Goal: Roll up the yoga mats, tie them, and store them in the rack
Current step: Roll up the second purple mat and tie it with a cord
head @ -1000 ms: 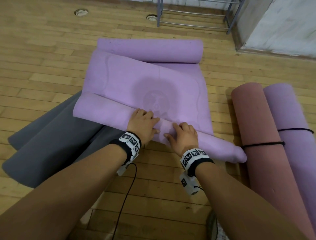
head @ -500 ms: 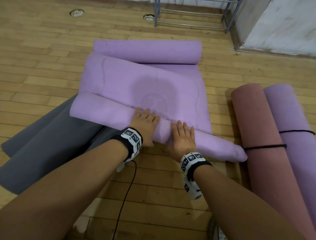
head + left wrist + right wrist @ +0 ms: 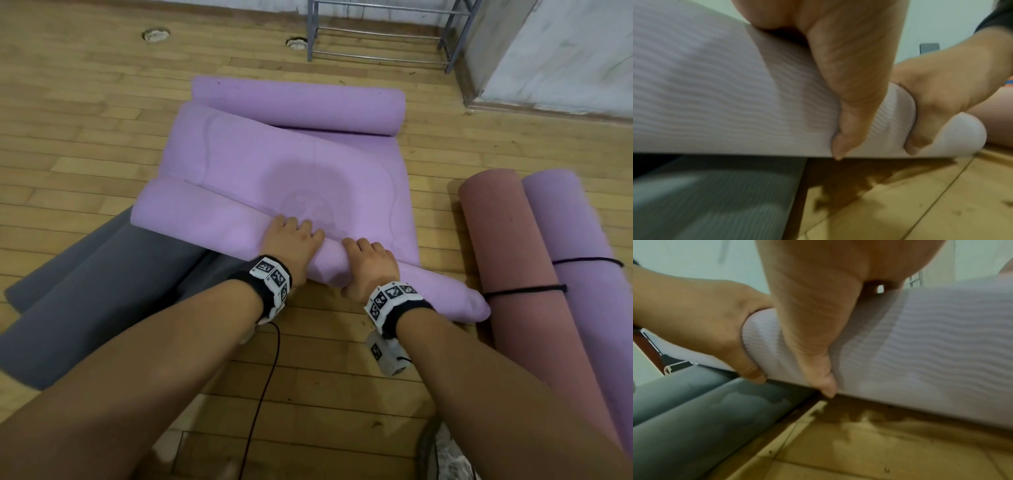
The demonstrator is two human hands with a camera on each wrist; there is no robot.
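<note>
A light purple yoga mat (image 3: 274, 164) lies partly unrolled on the wooden floor. Its near end is wound into a roll (image 3: 205, 222), and a second purple roll (image 3: 298, 102) lies at its far end. My left hand (image 3: 291, 240) and right hand (image 3: 368, 263) grip the near roll side by side near its middle, fingers curled over the top. In the left wrist view my thumb (image 3: 849, 97) digs into the roll's ribbed near side (image 3: 715, 97). The right wrist view shows the same, with that thumb (image 3: 813, 337) pressed into the roll (image 3: 920, 345).
A grey mat (image 3: 85, 291) lies spread under the roll's left end. A pink rolled mat (image 3: 507, 257) and a purple rolled mat (image 3: 575, 240), each tied with black string, lie at the right. A metal rack (image 3: 383, 34) stands by the far wall.
Half a second ago both hands lay flat on the roll; now their fingers curl over it. The roll has moved a little farther along the mat.
</note>
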